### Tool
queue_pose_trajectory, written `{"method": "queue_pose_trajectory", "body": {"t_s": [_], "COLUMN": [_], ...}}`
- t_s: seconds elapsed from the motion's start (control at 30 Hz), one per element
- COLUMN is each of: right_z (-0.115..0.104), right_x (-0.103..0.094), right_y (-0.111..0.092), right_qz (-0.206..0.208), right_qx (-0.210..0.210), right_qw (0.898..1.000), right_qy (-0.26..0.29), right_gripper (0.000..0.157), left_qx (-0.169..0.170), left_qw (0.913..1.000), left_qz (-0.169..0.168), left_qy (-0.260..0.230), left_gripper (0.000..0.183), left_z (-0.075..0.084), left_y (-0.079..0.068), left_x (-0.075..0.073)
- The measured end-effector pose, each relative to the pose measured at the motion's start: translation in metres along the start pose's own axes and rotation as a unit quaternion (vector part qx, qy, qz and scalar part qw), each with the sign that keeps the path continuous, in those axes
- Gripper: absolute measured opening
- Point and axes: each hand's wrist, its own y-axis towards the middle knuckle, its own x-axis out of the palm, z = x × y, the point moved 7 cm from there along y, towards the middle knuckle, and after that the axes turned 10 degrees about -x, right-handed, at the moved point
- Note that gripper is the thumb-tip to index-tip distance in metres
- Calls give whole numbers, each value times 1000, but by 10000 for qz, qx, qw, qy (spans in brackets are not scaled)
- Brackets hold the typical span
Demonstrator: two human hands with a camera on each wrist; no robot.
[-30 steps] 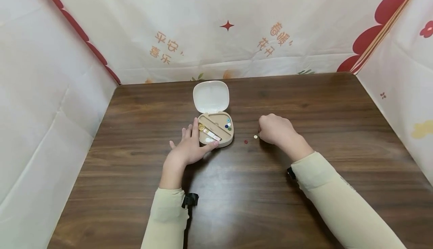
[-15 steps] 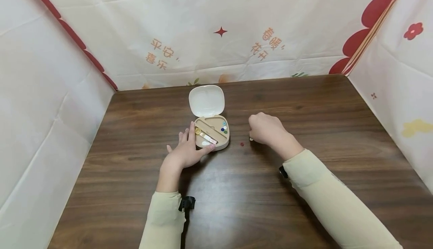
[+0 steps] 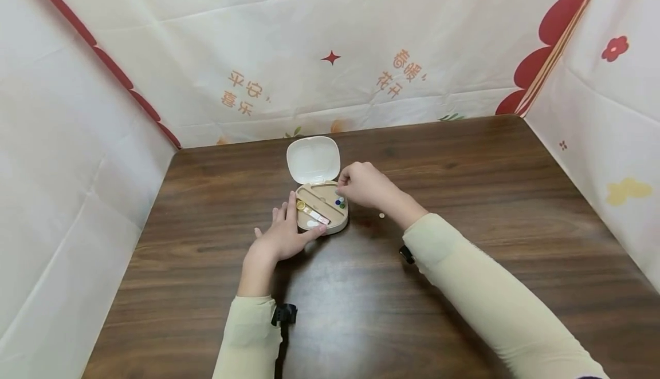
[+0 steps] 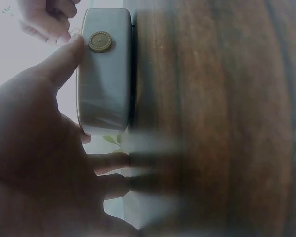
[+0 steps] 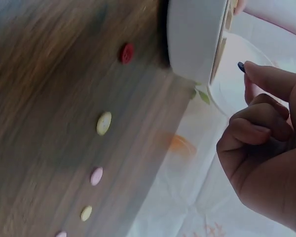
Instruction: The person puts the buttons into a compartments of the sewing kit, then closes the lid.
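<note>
You've got the right hand (image 3: 365, 185) pinching a small, dark, round button (image 5: 241, 66) (probably light, stiff, slippery; hold its rim) by 2 o'clock on the cream, rounded, plastic-looking box (image 3: 338, 226), left hand (image 3: 281, 236) touching from 8 o'clock, fingers apart.

Both sleeves (image 3: 479, 281) are pale greenish beige, with a small black device (image 3: 285, 314) on each.
</note>
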Motion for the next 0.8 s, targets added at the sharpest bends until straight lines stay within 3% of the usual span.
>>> {"method": "queue_pose_trajectory", "body": {"t_s": [0.23,0.47,0.8], "right_z": [-3,-2,0], "right_x": [9,16,17], "right_y": [7,3,2], "right_qz": [-82,-357,-348], "right_qx": [190,431,567], "right_qw": [9991,9979,9960], "right_qy": [-361,-318,-604], "right_gripper": [17,16,16], "left_qx": [-46,-22,-7], "left_qw": [10000,10000,10000], "left_qz": [13,7,33], "left_qy": [-15,-8,1], "left_gripper": [116,116,116], "left_z": [-2,-1,1], "left_y": [0,0,-1], "left_x": [0,1,1]}}
